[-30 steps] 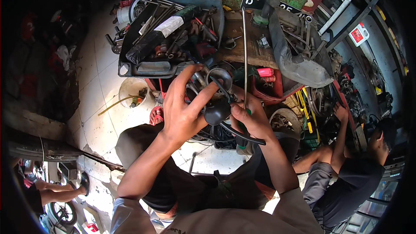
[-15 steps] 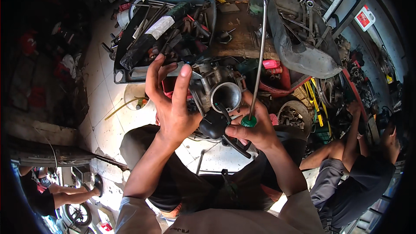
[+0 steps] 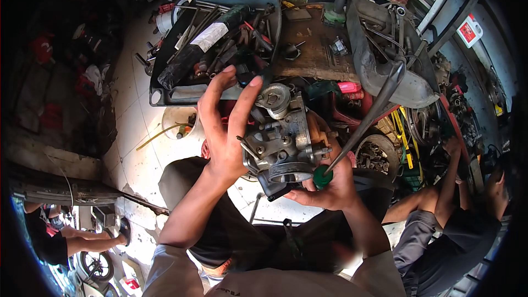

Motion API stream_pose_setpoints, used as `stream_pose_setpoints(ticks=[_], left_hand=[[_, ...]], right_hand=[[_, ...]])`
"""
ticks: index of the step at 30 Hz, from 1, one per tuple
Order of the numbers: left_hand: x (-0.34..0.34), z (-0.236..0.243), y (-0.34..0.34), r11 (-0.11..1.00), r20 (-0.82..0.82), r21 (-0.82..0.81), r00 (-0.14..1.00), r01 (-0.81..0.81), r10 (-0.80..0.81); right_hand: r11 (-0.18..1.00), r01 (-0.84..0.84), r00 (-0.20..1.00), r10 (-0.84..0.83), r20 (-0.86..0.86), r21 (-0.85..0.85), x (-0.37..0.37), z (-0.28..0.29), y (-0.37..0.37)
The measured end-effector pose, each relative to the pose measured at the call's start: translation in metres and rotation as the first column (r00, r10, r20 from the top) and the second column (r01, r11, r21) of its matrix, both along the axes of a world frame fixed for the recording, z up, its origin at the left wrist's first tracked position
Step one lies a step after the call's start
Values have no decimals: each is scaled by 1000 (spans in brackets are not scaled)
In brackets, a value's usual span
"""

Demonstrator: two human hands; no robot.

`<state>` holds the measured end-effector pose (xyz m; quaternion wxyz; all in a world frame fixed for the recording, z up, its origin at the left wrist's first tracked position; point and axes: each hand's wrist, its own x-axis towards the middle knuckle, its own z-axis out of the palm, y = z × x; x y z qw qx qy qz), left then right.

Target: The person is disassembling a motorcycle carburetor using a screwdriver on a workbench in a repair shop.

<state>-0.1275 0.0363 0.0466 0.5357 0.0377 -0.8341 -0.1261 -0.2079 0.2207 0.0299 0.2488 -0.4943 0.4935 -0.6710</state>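
A grey metal carburetor (image 3: 280,143) with a round throat and a round cap on top is held up in front of me. My left hand (image 3: 224,126) grips its left side, with the fingers spread upward. My right hand (image 3: 325,184) supports it from below on the right and also holds a screwdriver (image 3: 363,126) with a green handle. The long shaft of that screwdriver points up and to the right, blurred.
A black tray (image 3: 165,96) full of hand tools lies on the tiled floor ahead. Beside it are a wooden board (image 3: 316,58) and piled motorcycle parts (image 3: 396,71). Another person (image 3: 440,231) crouches at the right. A plastic cup (image 3: 179,124) stands below the tray.
The carburetor has been turned and tilted, so its throat now faces down toward me. The screwdriver has swung from nearly upright to slanting right. My left fingers have shifted on the body.
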Motion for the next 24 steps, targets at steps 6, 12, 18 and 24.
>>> stream_pose_setpoints(ticks=[6,12,18,24], left_hand=[[1,0,1,1000,53,27,999,0,-2],[5,8,2,1000,95,-25,995,6,-4],[1,8,11,918,135,397,987,22,-82],[0,-24,1,501,226,862,828,75,-513]], right_hand=[[998,-1,994,-5,113,59,-4,-13,0],[964,-55,926,-48,376,260,-2,-10,3],[980,-48,820,-73,568,195,3,1,-3],[997,-30,735,-23,678,66,1,-20,-17]])
